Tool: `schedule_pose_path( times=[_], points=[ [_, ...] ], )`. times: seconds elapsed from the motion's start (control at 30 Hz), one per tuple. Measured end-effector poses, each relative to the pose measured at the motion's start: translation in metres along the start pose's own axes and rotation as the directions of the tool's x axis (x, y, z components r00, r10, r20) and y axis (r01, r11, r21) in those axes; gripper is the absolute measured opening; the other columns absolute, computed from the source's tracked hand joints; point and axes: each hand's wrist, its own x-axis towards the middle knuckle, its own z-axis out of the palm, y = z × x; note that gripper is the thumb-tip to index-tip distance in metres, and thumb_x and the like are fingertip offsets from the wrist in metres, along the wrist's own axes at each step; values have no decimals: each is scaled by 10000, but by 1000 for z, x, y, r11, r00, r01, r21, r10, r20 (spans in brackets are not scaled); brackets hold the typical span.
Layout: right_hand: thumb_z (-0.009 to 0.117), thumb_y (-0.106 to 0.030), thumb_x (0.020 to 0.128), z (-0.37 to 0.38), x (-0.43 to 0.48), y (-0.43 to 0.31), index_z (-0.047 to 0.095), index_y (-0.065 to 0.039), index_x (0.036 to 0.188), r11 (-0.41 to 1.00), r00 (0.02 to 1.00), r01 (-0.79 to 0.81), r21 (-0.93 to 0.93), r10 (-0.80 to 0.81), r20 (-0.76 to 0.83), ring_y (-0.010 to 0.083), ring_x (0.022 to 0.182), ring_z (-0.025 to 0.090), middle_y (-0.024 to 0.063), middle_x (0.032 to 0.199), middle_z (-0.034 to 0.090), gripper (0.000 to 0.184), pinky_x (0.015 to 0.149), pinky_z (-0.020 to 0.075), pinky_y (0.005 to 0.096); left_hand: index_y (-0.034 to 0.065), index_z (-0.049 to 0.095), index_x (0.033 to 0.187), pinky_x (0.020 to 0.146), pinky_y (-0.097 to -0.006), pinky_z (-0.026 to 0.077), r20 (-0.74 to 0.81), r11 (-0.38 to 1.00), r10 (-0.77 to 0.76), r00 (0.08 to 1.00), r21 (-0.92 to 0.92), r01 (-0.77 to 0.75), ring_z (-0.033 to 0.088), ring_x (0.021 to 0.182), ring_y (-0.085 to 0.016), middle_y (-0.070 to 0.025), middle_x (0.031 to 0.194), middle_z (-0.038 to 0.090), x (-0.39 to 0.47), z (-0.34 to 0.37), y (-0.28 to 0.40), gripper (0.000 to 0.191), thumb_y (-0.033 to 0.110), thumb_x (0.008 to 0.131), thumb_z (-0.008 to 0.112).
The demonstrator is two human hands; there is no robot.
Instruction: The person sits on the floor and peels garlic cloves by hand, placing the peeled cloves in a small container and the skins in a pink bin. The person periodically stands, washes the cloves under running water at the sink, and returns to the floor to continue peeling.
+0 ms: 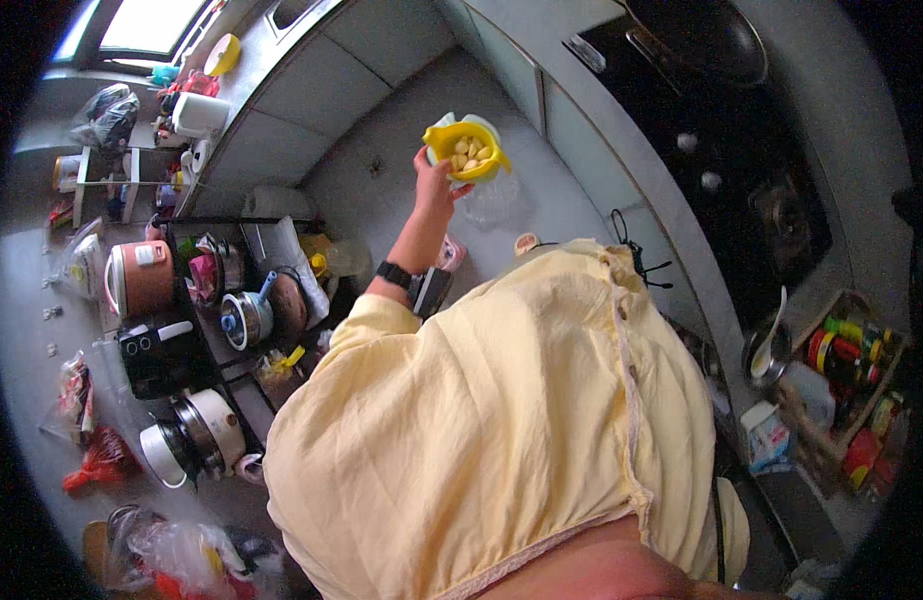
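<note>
My left hand (436, 180), with a dark watch on its wrist, grips the near-left side of a yellow plastic bowl (502, 159) with a spout-like lip. Several pale pieces that look like peeled garlic cloves (472, 152) lie in the bowl. A whitish container or wrapping shows around and under the yellow rim; which of these it is, I cannot tell. The bowl is held out above the grey floor (401, 112). My right hand is out of view; the pale yellow shirt (491, 390) fills the middle of the picture.
Left, a rack holds a pink rice cooker (143, 277), pots and a lidded pan (248, 319). A counter (259, 52) runs at upper left. At right are a black hob (731, 157), a wok (701, 37) and a tray of bottles (844, 352). Clear plastic (499, 201) lies on the floor.
</note>
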Motion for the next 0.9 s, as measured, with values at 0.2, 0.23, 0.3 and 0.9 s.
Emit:
schedule_pose_path(
  times=[0.2,0.23,0.3,0.9],
  points=[
    [590,-278,979,43,23,-72,627,-38,1190,998,999,-1,-64,4,40,206,967,656,82,1074,673,323,935,494,352,225,278,1373,760,-544,576,52,999,39,998,23,-40,560,1147,-330,-118,1367,416,162,86,46,597,26,891,570],
    [589,-278,979,48,27,-83,627,-38,1190,997,999,-3,-76,6,47,206,967,656,82,1073,673,322,935,494,352,200,299,1307,749,-552,577,16,996,44,999,-78,-42,563,1125,-337,-122,1332,432,187,106,47,554,24,873,597],
    [589,-278,979,56,36,-109,627,-39,1190,995,998,12,-95,-6,64,206,966,656,82,1072,673,321,934,495,354,187,302,1270,732,-546,580,26,996,69,997,-60,-68,566,1116,-344,-128,1322,436,228,137,57,540,38,862,623],
    [584,-276,981,127,155,-316,626,-46,1187,919,948,222,-326,-125,293,211,961,651,80,1058,671,312,927,501,364,40,541,1296,964,-423,478,-190,891,372,908,345,-293,564,1107,-339,-203,1192,549,321,221,24,575,199,778,732]
  ],
)
